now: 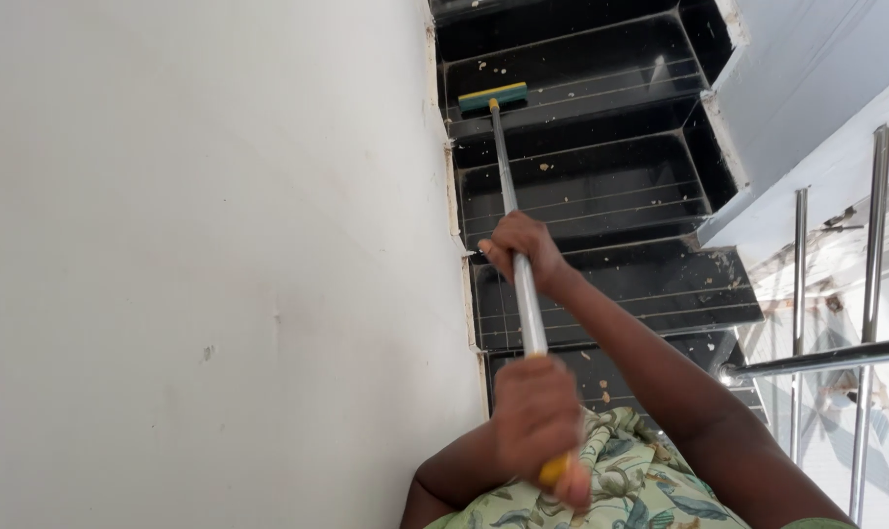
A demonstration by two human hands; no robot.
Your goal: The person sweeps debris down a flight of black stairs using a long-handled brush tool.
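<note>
Sweeping step: right hand (pixel 525 247) fingers clamped mid metal pole (pixel 519 257), left hand (pixel 534 419) clamped near yellow grip; brush head (pixel 492 96) on far black stair (pixel 601 93), debris specks scattered. Next move likely calls for pulling brush nearward.

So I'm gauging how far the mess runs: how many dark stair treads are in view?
5: top tread, brush-head tread, third tread, fourth tread, nearest tread, partly hidden by the arms. More may be out of frame.
</note>
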